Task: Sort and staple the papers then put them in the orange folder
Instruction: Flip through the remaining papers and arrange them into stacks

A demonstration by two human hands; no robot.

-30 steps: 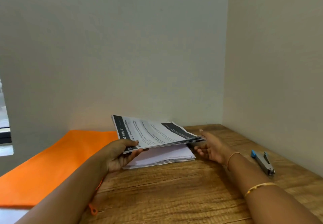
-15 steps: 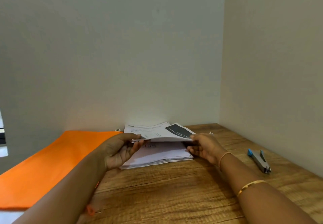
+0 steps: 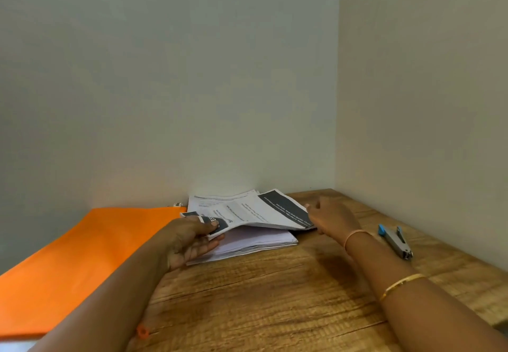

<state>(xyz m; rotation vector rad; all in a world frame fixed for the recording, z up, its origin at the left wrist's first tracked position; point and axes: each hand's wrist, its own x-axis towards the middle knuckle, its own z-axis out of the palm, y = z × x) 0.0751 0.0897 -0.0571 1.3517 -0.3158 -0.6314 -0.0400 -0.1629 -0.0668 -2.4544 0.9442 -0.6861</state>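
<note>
Raised sheaf (image 3: 255, 211) now lowered toward stack (image 3: 255, 241); left hand (image 3: 189, 239) pinches its near-left corner, right hand (image 3: 332, 217) grips its right edge. Still sorting; stapler (image 3: 395, 244) untouched.

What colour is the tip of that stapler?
Blue, on the grey metal stapler; head view shows it.

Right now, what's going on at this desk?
A person is sorting papers. The left hand pinches the near corner of a few printed papers, and the right hand holds their right edge. These are raised just above the stack on the table. The stapler lies untouched on the right. The folder lies flat on the left.
</note>
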